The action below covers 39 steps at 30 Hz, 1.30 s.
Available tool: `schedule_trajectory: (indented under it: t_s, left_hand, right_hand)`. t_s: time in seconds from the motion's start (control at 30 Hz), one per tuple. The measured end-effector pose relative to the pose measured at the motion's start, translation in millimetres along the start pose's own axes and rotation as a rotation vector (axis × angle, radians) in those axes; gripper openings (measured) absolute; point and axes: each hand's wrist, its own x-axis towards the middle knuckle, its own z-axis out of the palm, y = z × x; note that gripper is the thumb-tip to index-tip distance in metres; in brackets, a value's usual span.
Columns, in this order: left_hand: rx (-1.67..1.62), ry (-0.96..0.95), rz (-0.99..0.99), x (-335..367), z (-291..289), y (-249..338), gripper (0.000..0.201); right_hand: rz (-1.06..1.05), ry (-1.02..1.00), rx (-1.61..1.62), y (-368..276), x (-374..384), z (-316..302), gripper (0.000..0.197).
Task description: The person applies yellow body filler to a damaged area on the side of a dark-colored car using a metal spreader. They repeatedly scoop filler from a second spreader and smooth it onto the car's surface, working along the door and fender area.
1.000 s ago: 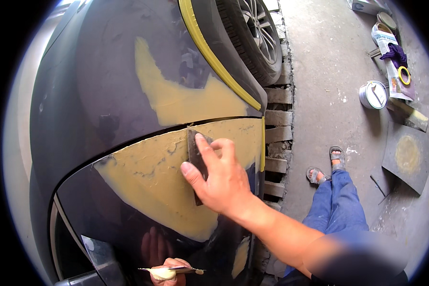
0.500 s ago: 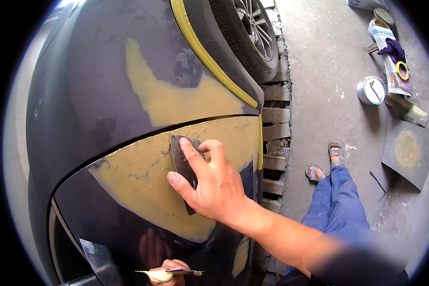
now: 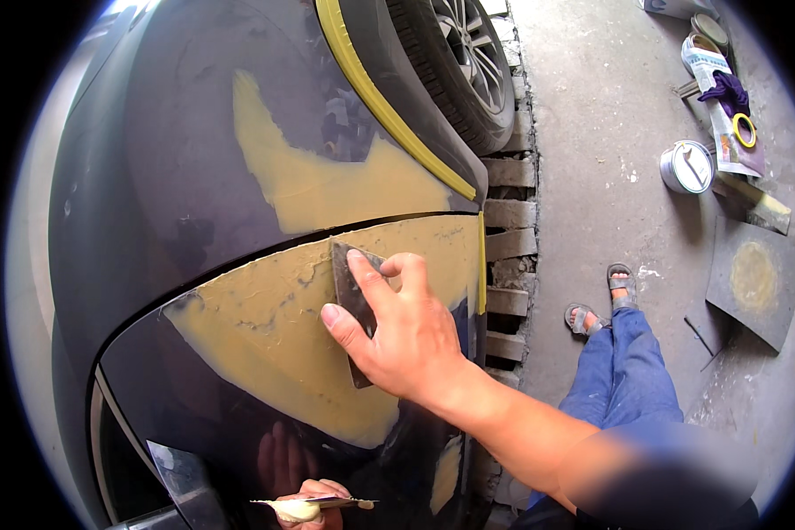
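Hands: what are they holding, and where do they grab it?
The right hand presses a dark spreader flat against the yellow filler, fingers on its back. The left hand holds a thin blade by one end, putty on it.

Bright daylight, sharp thru centre, glossy dark car panel (image 3: 194,177) throwing reflections w/ a blown-out glare strip at far left, heavy fisheye bend & black vignette at rim, smeared blur patch lower right.
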Motion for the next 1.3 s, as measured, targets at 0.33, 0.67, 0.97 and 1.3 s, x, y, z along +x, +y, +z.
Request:
schedule_trajectory:
  t_s: [0.33, 0.67, 0.97, 1.3]
  left_hand:
    - [0.015, -0.009, 0.013, 0, 0, -1, 0.094]
    - [0.024, 0.008, 0.033, -3, -5, -5, 0.086]
    - [0.088, -0.136, -0.035, 5, 7, 12, 0.092]
    - [0.092, -0.099, -0.021, 9, 14, 14, 0.093]
  right_hand:
    - [0.028, 0.02, 0.003, 11, 0, 2, 0.061]
    - [0.044, 0.024, -0.009, 27, 4, 7, 0.06]
    - [0.075, 0.026, 0.015, 29, 5, 5, 0.059]
    - [0.124, 0.03, 0.01, 45, 7, 7, 0.061]
